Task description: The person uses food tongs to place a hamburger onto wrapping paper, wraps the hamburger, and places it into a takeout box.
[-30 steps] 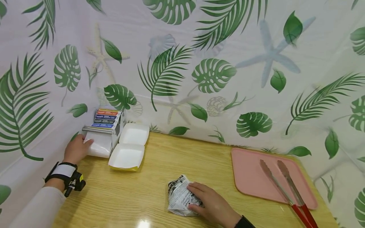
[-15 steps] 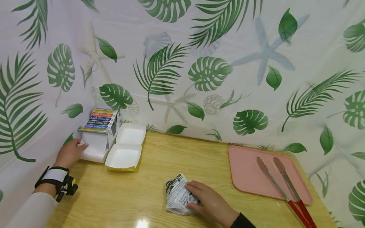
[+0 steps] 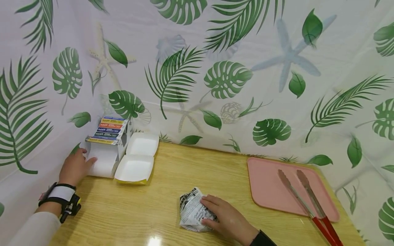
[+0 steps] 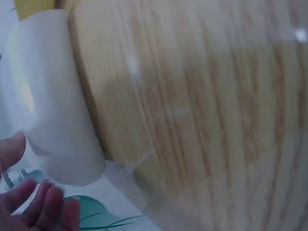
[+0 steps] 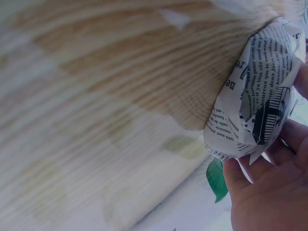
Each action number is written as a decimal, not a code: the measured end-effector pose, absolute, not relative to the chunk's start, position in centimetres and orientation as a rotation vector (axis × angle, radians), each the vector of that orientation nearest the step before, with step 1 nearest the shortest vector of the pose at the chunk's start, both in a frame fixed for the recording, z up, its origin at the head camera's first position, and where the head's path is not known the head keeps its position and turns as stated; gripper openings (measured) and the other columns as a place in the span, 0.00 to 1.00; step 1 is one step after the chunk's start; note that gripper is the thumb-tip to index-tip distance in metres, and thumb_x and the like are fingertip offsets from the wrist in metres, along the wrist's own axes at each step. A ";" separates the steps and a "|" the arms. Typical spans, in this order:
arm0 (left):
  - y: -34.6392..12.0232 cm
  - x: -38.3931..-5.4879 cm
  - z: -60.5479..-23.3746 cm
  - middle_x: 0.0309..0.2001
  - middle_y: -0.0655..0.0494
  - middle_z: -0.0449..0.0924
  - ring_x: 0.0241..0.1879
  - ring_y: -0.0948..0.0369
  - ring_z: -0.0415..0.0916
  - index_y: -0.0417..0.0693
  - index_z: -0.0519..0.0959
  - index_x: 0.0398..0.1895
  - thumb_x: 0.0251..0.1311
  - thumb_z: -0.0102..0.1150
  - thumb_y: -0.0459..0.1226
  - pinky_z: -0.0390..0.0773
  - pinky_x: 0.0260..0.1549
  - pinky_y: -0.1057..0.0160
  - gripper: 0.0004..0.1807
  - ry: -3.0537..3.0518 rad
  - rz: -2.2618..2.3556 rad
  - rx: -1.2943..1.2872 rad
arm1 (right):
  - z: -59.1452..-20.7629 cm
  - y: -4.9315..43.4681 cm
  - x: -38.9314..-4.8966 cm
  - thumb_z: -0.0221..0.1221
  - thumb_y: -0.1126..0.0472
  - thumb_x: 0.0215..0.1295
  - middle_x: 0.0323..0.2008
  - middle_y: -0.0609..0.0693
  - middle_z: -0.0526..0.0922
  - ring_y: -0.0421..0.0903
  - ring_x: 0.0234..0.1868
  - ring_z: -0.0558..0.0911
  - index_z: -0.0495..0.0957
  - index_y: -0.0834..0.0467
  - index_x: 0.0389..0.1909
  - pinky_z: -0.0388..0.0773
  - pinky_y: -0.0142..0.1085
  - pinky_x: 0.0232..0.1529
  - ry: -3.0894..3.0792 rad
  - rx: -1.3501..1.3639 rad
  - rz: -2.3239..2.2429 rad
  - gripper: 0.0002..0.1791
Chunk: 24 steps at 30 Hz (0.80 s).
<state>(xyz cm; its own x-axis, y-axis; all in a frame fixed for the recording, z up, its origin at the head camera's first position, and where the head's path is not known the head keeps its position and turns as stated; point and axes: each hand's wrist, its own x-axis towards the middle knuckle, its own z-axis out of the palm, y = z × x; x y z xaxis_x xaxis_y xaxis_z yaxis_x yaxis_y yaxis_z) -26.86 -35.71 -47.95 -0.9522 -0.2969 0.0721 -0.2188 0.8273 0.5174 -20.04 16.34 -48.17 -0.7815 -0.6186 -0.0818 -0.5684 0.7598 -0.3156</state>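
Observation:
In the head view my left hand [image 3: 74,165] is at the left end of a white roll [image 3: 104,165] in a label dispenser [image 3: 124,138], with coloured printed labels [image 3: 108,129] along its sloping top. In the left wrist view the thumb touches the roll [image 4: 48,91] by a lifted edge, and the other fingers [image 4: 48,204] lie spread just past its end. My right hand [image 3: 226,217] holds a bundle [image 3: 194,212] wrapped in newsprint-style paper on the table. The right wrist view shows thumb and fingers on opposite sides of this wrapped bundle [image 5: 257,91]; its contents are hidden.
Beside the dispenser lies an open white takeaway box [image 3: 135,167] with a yellow outside. At the right, a pink tray [image 3: 264,184] bears metal tongs [image 3: 311,194] with red handles. A leaf-printed cloth [image 3: 234,112] rises behind the wooden table [image 3: 123,212].
The label strip has run down towards the dispenser's front edge, bringing further labels into view at the top. My left hand's fingers have loosened slightly. The right hand stays on the bundle.

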 end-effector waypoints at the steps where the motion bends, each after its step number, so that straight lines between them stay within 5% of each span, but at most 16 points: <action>1: -35.3 -27.0 -47.8 0.51 0.19 0.73 0.50 0.30 0.73 0.19 0.68 0.61 0.74 0.51 0.41 0.75 0.42 0.40 0.29 -2.796 -0.775 0.405 | -48.2 16.4 -20.0 0.60 0.38 0.69 0.72 0.49 0.73 0.52 0.73 0.73 0.69 0.50 0.73 0.74 0.50 0.69 2.774 -0.943 -0.407 0.37; 4: -34.2 -27.6 -46.8 0.49 0.26 0.74 0.44 0.37 0.73 0.25 0.72 0.58 0.77 0.43 0.45 0.72 0.35 0.48 0.28 -2.644 -0.942 0.510 | -48.2 16.5 -19.9 0.59 0.37 0.69 0.72 0.49 0.73 0.52 0.73 0.73 0.69 0.51 0.73 0.74 0.50 0.69 2.784 -0.952 -0.413 0.37; 8: -33.2 -28.9 -45.2 0.48 0.38 0.78 0.39 0.51 0.74 0.32 0.74 0.61 0.78 0.28 0.57 0.70 0.31 0.58 0.38 -2.488 -1.270 0.797 | -48.3 16.5 -19.8 0.57 0.36 0.70 0.72 0.50 0.73 0.52 0.73 0.73 0.69 0.52 0.73 0.74 0.50 0.68 2.792 -0.976 -0.453 0.37; 12: -32.7 -29.7 -44.8 0.50 0.39 0.82 0.39 0.54 0.75 0.33 0.74 0.64 0.79 0.32 0.55 0.69 0.31 0.60 0.36 -2.377 -1.336 0.993 | -48.3 16.5 -19.7 0.55 0.34 0.69 0.72 0.50 0.73 0.52 0.73 0.73 0.69 0.51 0.74 0.74 0.50 0.68 2.776 -0.976 -0.467 0.38; 18: -32.3 -30.2 -45.1 0.58 0.36 0.81 0.50 0.46 0.78 0.35 0.74 0.66 0.77 0.40 0.52 0.68 0.32 0.63 0.31 -2.271 -1.279 1.020 | -48.3 16.7 -19.6 0.56 0.35 0.70 0.73 0.50 0.72 0.52 0.73 0.72 0.68 0.51 0.74 0.74 0.50 0.69 2.780 -0.969 -0.462 0.38; 24: -30.4 -29.9 -44.0 0.45 0.36 0.84 0.43 0.44 0.78 0.35 0.81 0.53 0.75 0.49 0.50 0.64 0.33 0.63 0.26 -2.216 -1.021 0.733 | -48.3 16.7 -19.7 0.57 0.37 0.70 0.73 0.49 0.72 0.51 0.73 0.73 0.69 0.51 0.74 0.74 0.49 0.69 2.787 -0.973 -0.448 0.37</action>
